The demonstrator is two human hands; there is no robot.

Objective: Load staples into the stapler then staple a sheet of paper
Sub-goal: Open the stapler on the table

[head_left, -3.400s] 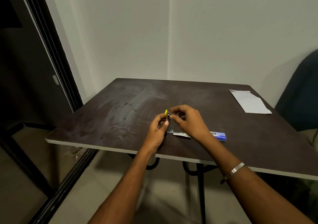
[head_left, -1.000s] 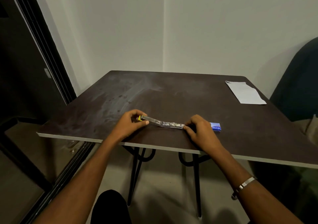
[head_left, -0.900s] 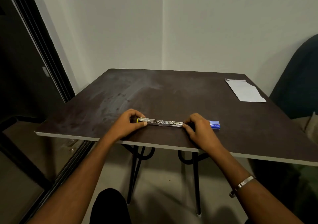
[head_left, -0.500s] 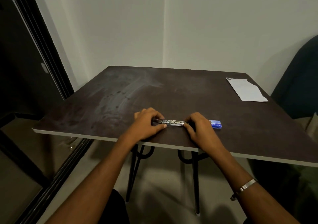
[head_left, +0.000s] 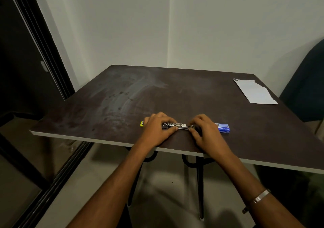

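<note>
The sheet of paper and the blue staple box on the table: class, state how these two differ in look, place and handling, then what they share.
The sheet of paper is white and flat; the blue staple box is a small printed block. The paper lies at the table's far right corner, away from both hands; the box sits near the front edge, right beside the right hand. Both rest on the table, unheld.

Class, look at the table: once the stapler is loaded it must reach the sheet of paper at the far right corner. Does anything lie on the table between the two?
Almost nothing. The stapler sits near the front edge, held by the left hand and right hand. Only the blue staple box lies just right of it; beyond that, bare table leads to the paper.
</note>
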